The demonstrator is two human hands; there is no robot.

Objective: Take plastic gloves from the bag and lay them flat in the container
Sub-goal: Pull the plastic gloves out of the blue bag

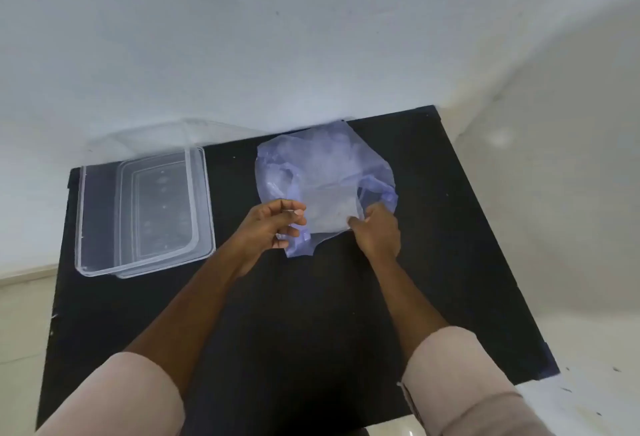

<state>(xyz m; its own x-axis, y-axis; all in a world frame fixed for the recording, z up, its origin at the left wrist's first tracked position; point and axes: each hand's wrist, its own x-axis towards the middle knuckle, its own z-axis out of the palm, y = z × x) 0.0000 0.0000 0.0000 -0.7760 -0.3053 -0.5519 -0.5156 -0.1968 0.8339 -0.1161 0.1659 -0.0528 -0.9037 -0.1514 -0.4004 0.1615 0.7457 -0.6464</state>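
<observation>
A pale blue see-through plastic bag (322, 162) lies on the black table (311, 314), its mouth facing me. Clear plastic gloves (329, 209) show as a cloudy sheet at the bag's mouth. My left hand (273, 224) pinches the bag's near left edge. My right hand (375, 231) grips the near right edge, and its fingers touch the glove sheet. A clear rectangular container (100, 228) sits to the left of the bag, with what looks like its lid (197, 200) lying inside it.
The table stands against a white wall (242, 55). Pale floor (571, 262) runs along its right side. My two forearms in rolled light sleeves cross the table's near half.
</observation>
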